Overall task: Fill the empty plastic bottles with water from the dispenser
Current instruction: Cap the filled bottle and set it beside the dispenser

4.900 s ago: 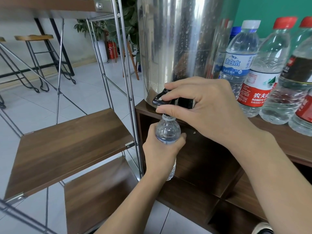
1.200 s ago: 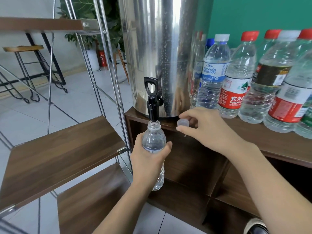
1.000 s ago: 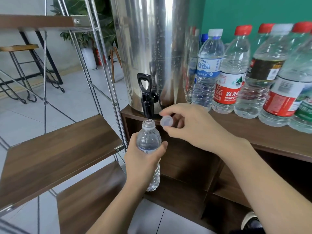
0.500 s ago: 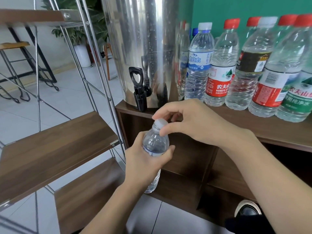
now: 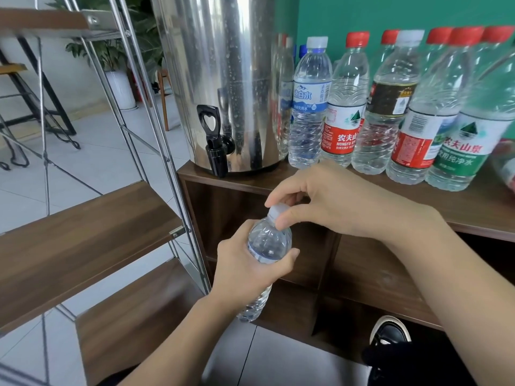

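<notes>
My left hand (image 5: 245, 270) grips a small clear plastic bottle (image 5: 267, 243) round its body, below and in front of the cabinet top. The bottle holds water up to its shoulder. My right hand (image 5: 328, 201) pinches the white cap (image 5: 277, 211) that sits on the bottle's neck. The steel water dispenser (image 5: 223, 79) stands on the wooden cabinet (image 5: 459, 207), its black tap (image 5: 214, 146) above and left of the bottle with the lever upright.
Several capped bottles (image 5: 342, 107) with red, white and blue caps stand in a row right of the dispenser. A metal-framed rack with wooden shelves (image 5: 78, 243) is at left. A black shoe (image 5: 390, 341) shows on the tiled floor.
The bottle came away from under the tap, lower and to the right. My right hand left the tap lever, picked up the cap and brought it onto the bottle's neck.
</notes>
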### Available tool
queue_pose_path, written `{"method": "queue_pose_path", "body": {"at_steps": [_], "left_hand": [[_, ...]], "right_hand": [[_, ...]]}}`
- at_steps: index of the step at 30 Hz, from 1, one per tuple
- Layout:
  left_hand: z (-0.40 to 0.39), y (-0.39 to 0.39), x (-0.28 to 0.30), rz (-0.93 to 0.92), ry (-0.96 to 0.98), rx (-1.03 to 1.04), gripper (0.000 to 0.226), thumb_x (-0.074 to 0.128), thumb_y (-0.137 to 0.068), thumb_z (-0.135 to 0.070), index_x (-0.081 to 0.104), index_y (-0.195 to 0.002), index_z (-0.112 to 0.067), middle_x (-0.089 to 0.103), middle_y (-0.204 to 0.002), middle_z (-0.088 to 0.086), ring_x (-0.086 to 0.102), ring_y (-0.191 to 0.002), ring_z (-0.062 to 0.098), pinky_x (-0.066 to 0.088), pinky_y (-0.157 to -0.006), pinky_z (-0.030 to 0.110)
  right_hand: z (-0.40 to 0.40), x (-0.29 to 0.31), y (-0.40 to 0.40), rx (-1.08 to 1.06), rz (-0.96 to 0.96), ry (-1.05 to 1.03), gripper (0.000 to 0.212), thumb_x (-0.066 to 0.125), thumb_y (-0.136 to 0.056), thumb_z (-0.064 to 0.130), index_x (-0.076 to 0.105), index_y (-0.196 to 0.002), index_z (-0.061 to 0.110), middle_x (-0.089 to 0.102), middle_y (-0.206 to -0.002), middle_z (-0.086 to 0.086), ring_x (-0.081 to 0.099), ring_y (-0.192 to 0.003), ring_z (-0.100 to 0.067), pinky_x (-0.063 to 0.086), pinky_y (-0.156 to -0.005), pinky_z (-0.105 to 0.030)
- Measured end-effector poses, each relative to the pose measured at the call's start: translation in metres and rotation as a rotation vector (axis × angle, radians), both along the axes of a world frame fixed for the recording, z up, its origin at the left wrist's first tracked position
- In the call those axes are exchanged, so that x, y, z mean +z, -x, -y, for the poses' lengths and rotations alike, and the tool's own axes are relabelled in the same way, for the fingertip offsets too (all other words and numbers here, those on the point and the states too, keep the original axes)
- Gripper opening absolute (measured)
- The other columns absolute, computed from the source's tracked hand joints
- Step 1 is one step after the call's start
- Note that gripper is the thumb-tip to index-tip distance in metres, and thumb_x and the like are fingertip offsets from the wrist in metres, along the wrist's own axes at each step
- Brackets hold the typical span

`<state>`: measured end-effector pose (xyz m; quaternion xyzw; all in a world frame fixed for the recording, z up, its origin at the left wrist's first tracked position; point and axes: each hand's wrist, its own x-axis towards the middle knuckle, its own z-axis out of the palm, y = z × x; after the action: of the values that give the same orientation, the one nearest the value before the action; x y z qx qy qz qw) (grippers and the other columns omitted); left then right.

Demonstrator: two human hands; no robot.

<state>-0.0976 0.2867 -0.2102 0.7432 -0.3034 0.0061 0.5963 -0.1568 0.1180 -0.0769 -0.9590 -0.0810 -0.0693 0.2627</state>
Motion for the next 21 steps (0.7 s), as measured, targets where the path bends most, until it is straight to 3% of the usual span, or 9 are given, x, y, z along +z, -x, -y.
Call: {"method": "queue_pose_path", "body": {"at_steps": [5, 9, 12, 16, 18, 21], "left_hand": [[0.001, 0.002, 0.0, -0.028, 0.038, -0.104, 0.052, 0.089, -0.068, -0.048, 0.069, -0.109, -0.024, 0.076, -0.095, -0.006, 0.075, -0.092, 0.018, 0.06, -0.079, 0.029], [0.005, 0.006, 0.001, -0.036, 0.013, -0.155, 0.047, 0.089, -0.069, -0.047, 0.068, -0.105, -0.025, 0.075, -0.092, -0.008, 0.074, -0.088, 0.017, 0.056, -0.076, 0.024], [0.009, 0.007, 0.0, -0.029, -0.017, -0.185, 0.049, 0.089, -0.07, -0.047, 0.068, -0.109, -0.025, 0.075, -0.095, -0.007, 0.075, -0.091, 0.017, 0.058, -0.079, 0.025], [0.012, 0.006, 0.001, -0.037, -0.044, -0.196, 0.051, 0.089, -0.068, -0.05, 0.069, -0.108, -0.026, 0.075, -0.095, -0.006, 0.074, -0.091, 0.017, 0.061, -0.081, 0.031], [0.013, 0.006, 0.002, -0.023, -0.054, -0.195, 0.052, 0.089, -0.068, -0.051, 0.069, -0.108, -0.025, 0.075, -0.094, -0.008, 0.074, -0.091, 0.016, 0.061, -0.081, 0.03], [0.015, 0.009, 0.002, 0.013, -0.078, -0.173, 0.052, 0.09, -0.066, -0.052, 0.069, -0.107, -0.027, 0.075, -0.092, -0.011, 0.074, -0.089, 0.013, 0.059, -0.079, 0.025]], "right_hand": [[0.007, 0.0, 0.013, 0.037, -0.041, -0.008, 0.029, 0.08, -0.086, 0.027, 0.075, -0.113, 0.036, 0.064, -0.096, 0.029, 0.057, -0.099, 0.013, 0.041, -0.086, -0.005], [0.009, -0.007, 0.017, -0.049, 0.005, 0.068, 0.027, 0.077, -0.083, 0.05, 0.078, -0.103, 0.032, 0.064, -0.08, 0.019, 0.059, -0.086, 0.01, 0.043, -0.075, -0.01], [0.015, -0.013, 0.019, -0.073, 0.013, 0.15, 0.035, 0.07, -0.082, 0.063, 0.078, -0.099, 0.033, 0.068, -0.084, 0.016, 0.06, -0.086, 0.003, 0.048, -0.075, -0.02], [0.028, -0.014, 0.029, -0.003, -0.038, 0.067, 0.034, 0.077, -0.089, 0.036, 0.07, -0.122, 0.035, 0.066, -0.109, 0.017, 0.06, -0.098, -0.002, 0.048, -0.083, -0.022], [0.031, -0.017, 0.032, 0.002, -0.024, 0.086, 0.034, 0.074, -0.092, 0.023, 0.069, -0.125, 0.032, 0.064, -0.111, 0.014, 0.06, -0.097, -0.004, 0.049, -0.086, -0.026], [0.03, -0.02, 0.034, -0.02, -0.002, 0.138, 0.024, 0.071, -0.094, 0.026, 0.07, -0.119, 0.027, 0.063, -0.105, 0.011, 0.054, -0.093, -0.001, 0.041, -0.083, -0.018]]}}
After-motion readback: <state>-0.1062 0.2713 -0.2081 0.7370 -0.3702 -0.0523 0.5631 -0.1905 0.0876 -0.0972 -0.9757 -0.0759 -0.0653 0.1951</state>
